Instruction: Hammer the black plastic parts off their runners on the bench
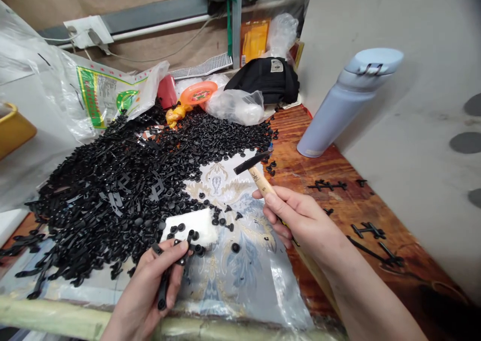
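Black plastic strip sits pinched in the left hand, thumb and fingers pressed together on it; its long axis runs from the lower edge of the palm up toward the white block on the table, its upper end just beside the block. The right hand has its grip wrapped tight around a small hammer with a wooden handle, raised above the patterned cloth. The handle slants up and away to the left, its dark head pointing toward the heap of black parts. A pale blue flask stands well apart at the right.
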`<state>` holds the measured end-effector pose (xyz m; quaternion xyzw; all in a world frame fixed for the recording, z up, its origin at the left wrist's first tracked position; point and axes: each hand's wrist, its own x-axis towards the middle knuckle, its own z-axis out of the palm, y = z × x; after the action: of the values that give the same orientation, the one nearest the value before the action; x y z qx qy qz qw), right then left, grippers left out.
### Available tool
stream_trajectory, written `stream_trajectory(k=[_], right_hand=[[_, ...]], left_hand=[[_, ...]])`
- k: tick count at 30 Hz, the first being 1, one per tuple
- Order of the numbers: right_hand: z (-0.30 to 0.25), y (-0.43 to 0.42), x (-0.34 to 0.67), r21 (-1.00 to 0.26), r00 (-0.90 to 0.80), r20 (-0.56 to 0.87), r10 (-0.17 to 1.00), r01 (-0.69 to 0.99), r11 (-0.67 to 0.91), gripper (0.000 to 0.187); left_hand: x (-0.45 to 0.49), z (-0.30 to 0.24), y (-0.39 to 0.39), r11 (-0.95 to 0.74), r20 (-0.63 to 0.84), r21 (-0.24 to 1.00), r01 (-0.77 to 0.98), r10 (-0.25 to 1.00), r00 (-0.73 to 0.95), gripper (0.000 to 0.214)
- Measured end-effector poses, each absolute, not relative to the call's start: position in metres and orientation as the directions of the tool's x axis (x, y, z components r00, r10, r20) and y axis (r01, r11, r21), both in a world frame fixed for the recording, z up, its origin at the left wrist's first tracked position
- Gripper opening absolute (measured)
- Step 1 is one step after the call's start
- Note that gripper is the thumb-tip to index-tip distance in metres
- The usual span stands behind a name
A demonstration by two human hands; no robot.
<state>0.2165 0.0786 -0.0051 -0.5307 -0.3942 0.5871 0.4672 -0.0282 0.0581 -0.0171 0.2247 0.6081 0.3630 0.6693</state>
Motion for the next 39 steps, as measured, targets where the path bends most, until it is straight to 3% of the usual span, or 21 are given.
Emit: stream_trajectory(k=[9, 12, 17, 22, 28, 33, 37, 39], right_hand=[[-0.009, 0.074, 0.219, -0.979, -0.002, -0.199, 0.980, -0.050, -0.199, 0.035], [-0.004, 0.067, 0.215, -0.991, -0.044, -0.103, 0.994, 0.086, -0.099, 0.027], [0.013, 0.052, 0.194, -0.911, -0.269, 0.056, 0.961, 0.380, 0.159, 0.021], [0.015, 0.043, 0.177, -0.746, -0.334, -0.020, 0.942, 0.633, 0.208, 0.040], [0.008, 0.038, 0.174, -0.764, -0.289, 0.163, 0.943, 0.568, 0.307, 0.047], [0.001, 0.037, 0.171, -0.647, -0.315, 0.000, 0.949, 0.724, 0.240, 0.048], [0.008, 0.038, 0.170, -0.702, -0.328, 0.118, 0.937, 0.639, 0.313, 0.046], [0.007, 0.038, 0.169, -0.682, -0.338, 0.098, 0.936, 0.662, 0.311, 0.047]], left_hand=[[-0.029, -0.018, 0.057, 0.647, -0.666, 0.733, -0.210, 0.746, -0.028, 0.036], [-0.030, -0.020, 0.057, 0.641, -0.659, 0.740, -0.204, 0.752, -0.026, 0.034], [-0.030, -0.024, 0.055, 0.635, -0.646, 0.749, -0.189, 0.763, 0.006, 0.033], [-0.026, -0.023, 0.054, 0.628, -0.640, 0.752, -0.201, 0.768, 0.005, 0.037], [-0.026, -0.022, 0.053, 0.618, -0.624, 0.769, -0.164, 0.781, 0.017, 0.040], [-0.027, -0.023, 0.054, 0.625, -0.629, 0.769, -0.131, 0.777, 0.012, 0.044], [-0.026, -0.021, 0.054, 0.632, -0.637, 0.766, -0.114, 0.771, -0.005, 0.044], [-0.026, -0.019, 0.054, 0.635, -0.640, 0.764, -0.116, 0.768, -0.011, 0.043]])
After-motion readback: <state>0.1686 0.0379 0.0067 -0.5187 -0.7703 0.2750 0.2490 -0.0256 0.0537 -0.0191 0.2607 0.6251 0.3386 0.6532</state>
